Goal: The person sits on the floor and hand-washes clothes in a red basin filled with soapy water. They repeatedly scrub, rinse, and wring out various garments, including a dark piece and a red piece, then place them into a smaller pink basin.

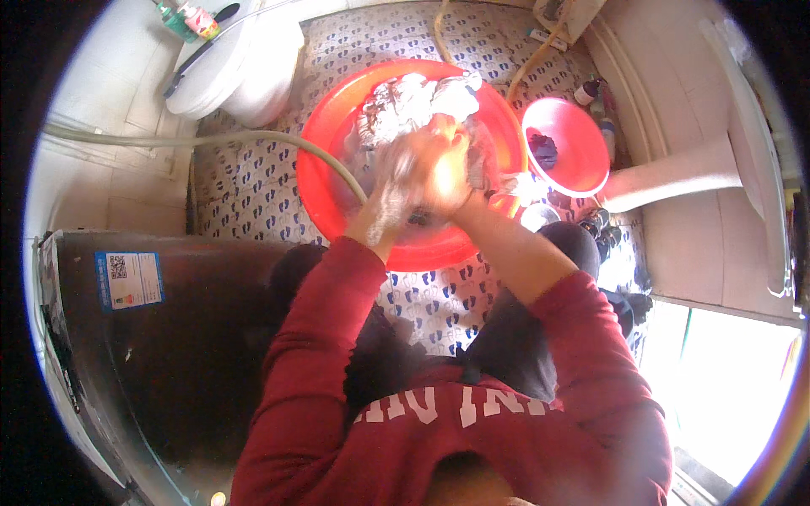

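Observation:
Both hands are together over a large red plastic basin (319, 202) on the floor. My left hand (402, 174) is blurred and wet-looking; my right hand (448, 167) presses against it and is partly washed out by glare. Whether cloth is between them cannot be told. Light, wet-looking fabric (405, 104) lies bunched at the basin's far side, just beyond the fingers. A pale hose (272, 136) hangs over the left rim, its end hidden near my left wrist.
A smaller pink-red basin (579, 142) with dark cloth (543, 152) stands at the right, near a sink pedestal (677, 183). A white toilet (266, 82) stands at the upper left. A dark appliance (190, 354) is beside my left arm. Bottles (588, 92) stand along the right wall.

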Available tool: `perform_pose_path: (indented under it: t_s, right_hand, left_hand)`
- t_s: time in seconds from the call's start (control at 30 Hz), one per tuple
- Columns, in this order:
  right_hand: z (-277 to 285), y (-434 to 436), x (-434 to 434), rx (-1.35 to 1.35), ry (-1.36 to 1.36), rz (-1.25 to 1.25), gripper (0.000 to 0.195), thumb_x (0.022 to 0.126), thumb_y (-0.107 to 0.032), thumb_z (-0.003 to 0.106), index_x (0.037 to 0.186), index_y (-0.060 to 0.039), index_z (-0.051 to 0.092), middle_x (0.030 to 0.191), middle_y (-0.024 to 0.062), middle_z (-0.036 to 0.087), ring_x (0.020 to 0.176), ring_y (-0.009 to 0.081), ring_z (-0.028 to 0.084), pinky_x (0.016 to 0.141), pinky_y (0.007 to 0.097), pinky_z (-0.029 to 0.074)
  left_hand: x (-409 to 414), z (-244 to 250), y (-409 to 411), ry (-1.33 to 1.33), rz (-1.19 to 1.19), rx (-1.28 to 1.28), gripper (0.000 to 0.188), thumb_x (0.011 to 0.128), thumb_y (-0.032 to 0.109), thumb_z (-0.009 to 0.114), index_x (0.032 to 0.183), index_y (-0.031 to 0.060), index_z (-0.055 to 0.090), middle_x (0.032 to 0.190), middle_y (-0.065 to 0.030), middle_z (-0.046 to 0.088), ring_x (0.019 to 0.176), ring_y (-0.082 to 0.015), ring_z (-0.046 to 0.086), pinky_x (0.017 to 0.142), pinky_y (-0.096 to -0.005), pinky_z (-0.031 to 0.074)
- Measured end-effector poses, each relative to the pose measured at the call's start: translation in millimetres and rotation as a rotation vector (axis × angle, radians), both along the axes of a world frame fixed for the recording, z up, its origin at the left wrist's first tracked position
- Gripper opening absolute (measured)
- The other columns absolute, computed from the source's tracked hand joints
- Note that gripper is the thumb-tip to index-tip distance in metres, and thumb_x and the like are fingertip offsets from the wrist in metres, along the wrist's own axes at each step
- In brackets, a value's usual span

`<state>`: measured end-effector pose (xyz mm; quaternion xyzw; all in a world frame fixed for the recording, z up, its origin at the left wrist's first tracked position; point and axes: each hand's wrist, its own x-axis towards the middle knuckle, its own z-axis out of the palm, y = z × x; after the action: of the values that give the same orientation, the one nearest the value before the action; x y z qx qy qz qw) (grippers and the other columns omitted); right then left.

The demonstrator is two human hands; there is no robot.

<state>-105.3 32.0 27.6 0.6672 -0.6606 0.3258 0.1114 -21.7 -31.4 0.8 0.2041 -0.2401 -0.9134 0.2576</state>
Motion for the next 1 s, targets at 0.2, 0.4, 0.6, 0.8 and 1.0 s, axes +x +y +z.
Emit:
perform_pose_path:
  t_s: [0.2,0.4,0.6,0.8,1.0]
  right_hand:
    - [0.7,2.3,7.2,-0.15,-0.186,-0.013,0.025,0.077,-0.023,0.067,0.096,-0.008,0.06,0.089,0.0152,0.064,0.081,0.0367,0.065,0.08,0.0426,0.053]
    - [-52.3,-33.6,-82.2,0.173,-0.956,-0.339,0.033,0.077,-0.024,0.068,0.102,-0.0046,0.057,0.089,0.0205,0.069,0.082,0.0378,0.068,0.074,0.0469,0.052]
    - [-24.6,1.1,12.1,0.023,-0.541,-0.121,0.033,0.075,-0.021,0.069,0.099,-0.0043,0.053,0.082,0.0174,0.062,0.074,0.0384,0.063,0.068,0.0448,0.052]
    - [-50.2,-11.5,-21.5,-0.024,-0.473,-0.091,0.026,0.073,-0.012,0.069,0.094,-0.004,0.056,0.079,0.0162,0.056,0.073,0.0382,0.059,0.066,0.0453,0.05]
    - [-20.9,-22.9,-33.6,0.291,-0.893,-0.269,0.045,0.072,-0.022,0.069,0.106,0.004,0.055,0.09,0.0269,0.064,0.089,0.0468,0.063,0.08,0.0516,0.049]
  left_hand:
    - [-16.3,-24.7,6.9,-0.078,0.256,-0.512,0.051,0.095,0.043,0.048,0.129,0.0059,0.052,0.127,-0.0109,0.056,0.115,-0.0249,0.056,0.1,-0.0415,0.046]
    - [-44.9,5.7,28.1,-0.235,0.159,-0.007,0.035,0.098,0.039,0.044,0.12,0.0149,0.056,0.112,-0.0045,0.061,0.103,-0.0198,0.06,0.09,-0.0367,0.05]
    - [-12.2,-83.6,-7.7,-0.301,0.185,-0.334,0.035,0.097,0.033,0.048,0.119,0.0068,0.056,0.113,-0.0076,0.059,0.107,-0.0175,0.056,0.095,-0.0371,0.046]
    - [-11.9,-4.6,25.4,-0.075,0.208,-0.114,0.03,0.095,0.029,0.047,0.111,0.0071,0.059,0.105,-0.0099,0.063,0.096,-0.0214,0.061,0.083,-0.0385,0.052]
    - [-0.1,-70.6,3.0,-0.61,0.098,-1.175,0.038,0.092,0.034,0.056,0.114,0.0035,0.06,0.106,-0.0082,0.063,0.094,-0.018,0.063,0.079,-0.036,0.053]
